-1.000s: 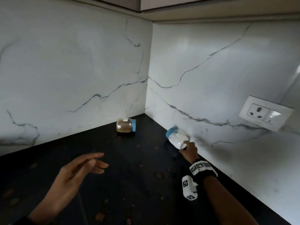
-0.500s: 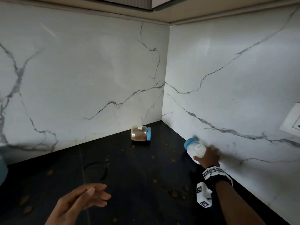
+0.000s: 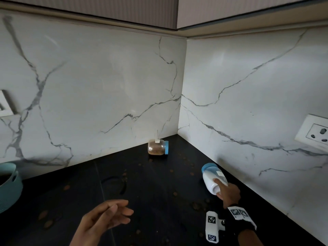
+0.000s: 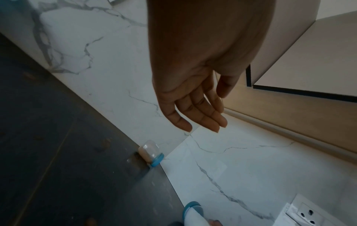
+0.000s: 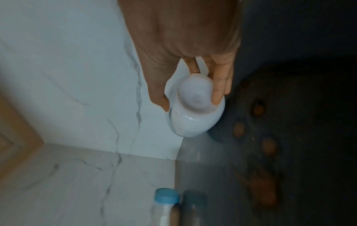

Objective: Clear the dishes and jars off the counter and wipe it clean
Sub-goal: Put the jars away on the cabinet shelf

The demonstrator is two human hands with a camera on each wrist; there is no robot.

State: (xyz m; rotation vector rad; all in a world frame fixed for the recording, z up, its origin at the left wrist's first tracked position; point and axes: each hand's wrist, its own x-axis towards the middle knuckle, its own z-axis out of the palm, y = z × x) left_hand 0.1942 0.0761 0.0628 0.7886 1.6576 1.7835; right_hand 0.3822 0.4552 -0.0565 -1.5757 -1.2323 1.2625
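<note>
White jar with a blue lid lies gripped at its base by my right hand, lower right; my left hand hovers open.

The right hand has lifted the white jar clear.

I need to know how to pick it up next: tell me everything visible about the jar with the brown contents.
The brown-filled jar is small, clear and rounded, with a blue screw lid pointing right and a small white label. It lies on its side on the black counter, close to the marble backsplash near the corner, partly filled with brown powder. Neither hand touches it.
</note>
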